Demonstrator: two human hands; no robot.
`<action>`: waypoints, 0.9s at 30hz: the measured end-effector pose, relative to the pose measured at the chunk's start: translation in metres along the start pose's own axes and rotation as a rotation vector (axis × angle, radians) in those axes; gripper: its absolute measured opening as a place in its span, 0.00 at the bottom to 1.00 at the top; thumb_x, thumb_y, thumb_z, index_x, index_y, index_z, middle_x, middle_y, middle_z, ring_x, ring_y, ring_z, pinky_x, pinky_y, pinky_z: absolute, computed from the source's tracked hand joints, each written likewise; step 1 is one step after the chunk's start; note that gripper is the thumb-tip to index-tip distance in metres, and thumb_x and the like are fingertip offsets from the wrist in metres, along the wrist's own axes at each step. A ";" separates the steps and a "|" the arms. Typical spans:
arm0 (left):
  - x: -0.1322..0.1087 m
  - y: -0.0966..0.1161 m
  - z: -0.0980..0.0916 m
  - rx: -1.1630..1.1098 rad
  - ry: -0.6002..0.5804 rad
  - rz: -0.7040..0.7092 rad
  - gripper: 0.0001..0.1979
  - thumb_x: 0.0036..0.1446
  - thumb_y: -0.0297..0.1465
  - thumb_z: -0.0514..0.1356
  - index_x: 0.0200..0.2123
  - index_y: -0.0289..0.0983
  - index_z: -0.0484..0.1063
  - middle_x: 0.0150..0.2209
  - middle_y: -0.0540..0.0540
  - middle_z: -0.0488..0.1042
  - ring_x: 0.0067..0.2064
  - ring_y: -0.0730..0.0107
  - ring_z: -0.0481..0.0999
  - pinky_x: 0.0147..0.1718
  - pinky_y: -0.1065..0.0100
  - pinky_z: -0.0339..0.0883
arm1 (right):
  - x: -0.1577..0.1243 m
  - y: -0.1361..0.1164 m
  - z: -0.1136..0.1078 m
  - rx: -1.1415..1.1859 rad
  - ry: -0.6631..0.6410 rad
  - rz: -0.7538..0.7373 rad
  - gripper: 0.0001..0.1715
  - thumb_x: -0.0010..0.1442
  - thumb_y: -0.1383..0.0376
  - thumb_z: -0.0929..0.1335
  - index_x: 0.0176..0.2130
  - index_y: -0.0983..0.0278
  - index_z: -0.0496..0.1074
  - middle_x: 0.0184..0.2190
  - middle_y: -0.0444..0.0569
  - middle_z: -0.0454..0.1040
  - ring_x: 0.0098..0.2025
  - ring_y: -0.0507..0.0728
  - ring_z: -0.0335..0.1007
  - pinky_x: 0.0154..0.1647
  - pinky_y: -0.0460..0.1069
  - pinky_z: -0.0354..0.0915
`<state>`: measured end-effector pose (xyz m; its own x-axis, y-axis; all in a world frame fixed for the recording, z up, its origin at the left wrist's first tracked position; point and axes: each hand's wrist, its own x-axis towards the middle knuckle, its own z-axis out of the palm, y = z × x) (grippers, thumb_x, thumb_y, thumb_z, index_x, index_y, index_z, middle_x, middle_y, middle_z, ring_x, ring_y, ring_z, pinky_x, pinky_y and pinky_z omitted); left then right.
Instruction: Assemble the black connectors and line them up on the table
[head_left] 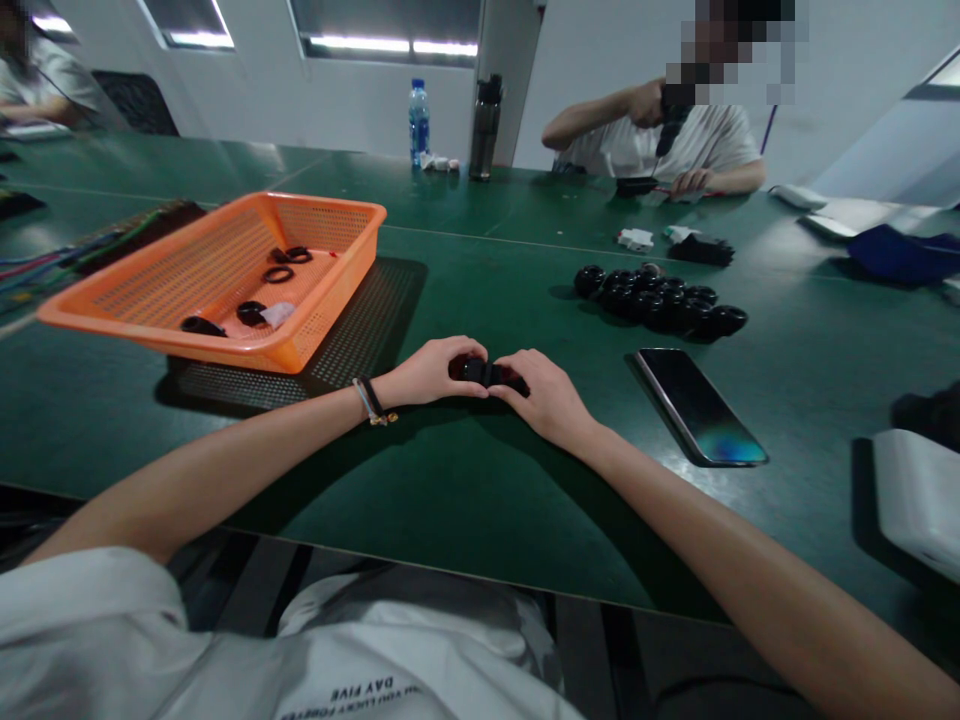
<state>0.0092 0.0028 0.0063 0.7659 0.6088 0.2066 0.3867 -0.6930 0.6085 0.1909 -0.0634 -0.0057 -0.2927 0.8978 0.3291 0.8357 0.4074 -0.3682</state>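
Note:
Both my hands meet just above the green table [450,480], near its front edge. My left hand [439,370] is closed round the left end of a small black part [480,373]. From the other side, the thumb and fingers of my right hand [546,392] grip the right end of the same part. Much of it is hidden by my fingers, so its exact kind cannot be made out. An orange plastic basket [330,347] stands to the left, with black rings [279,274] and several rounded black pieces [202,327] inside.
Glossy black rounded parts [660,300] lie grouped to the right, behind a phone [701,408]. A white box [919,490] sits at the right edge. Further back stand a water bottle [419,125] and a dark flask [485,130]. Across the table a person [645,140] holds a power tool.

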 end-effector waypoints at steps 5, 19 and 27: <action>0.000 0.001 0.000 0.000 -0.003 -0.009 0.18 0.47 0.38 0.64 0.40 0.35 0.68 0.39 0.45 0.72 0.39 0.67 0.71 0.38 0.67 0.63 | 0.000 0.001 0.001 0.001 0.005 0.002 0.09 0.58 0.61 0.65 0.37 0.64 0.69 0.32 0.50 0.71 0.35 0.58 0.65 0.34 0.53 0.63; -0.001 0.001 0.000 -0.019 0.010 -0.020 0.18 0.47 0.37 0.64 0.40 0.35 0.68 0.39 0.46 0.72 0.39 0.67 0.70 0.38 0.68 0.63 | 0.000 0.001 0.003 -0.008 0.006 -0.006 0.11 0.59 0.59 0.63 0.36 0.64 0.69 0.31 0.51 0.71 0.35 0.58 0.65 0.34 0.53 0.62; 0.000 0.001 0.000 -0.003 0.004 -0.024 0.18 0.47 0.38 0.64 0.40 0.35 0.68 0.39 0.46 0.72 0.39 0.67 0.70 0.38 0.67 0.63 | 0.000 0.000 0.001 0.001 0.026 -0.012 0.11 0.59 0.60 0.63 0.38 0.64 0.69 0.32 0.51 0.71 0.36 0.59 0.65 0.34 0.53 0.63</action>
<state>0.0095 0.0017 0.0071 0.7544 0.6269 0.1947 0.4033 -0.6766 0.6161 0.1901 -0.0636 -0.0067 -0.2909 0.8880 0.3560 0.8316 0.4187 -0.3648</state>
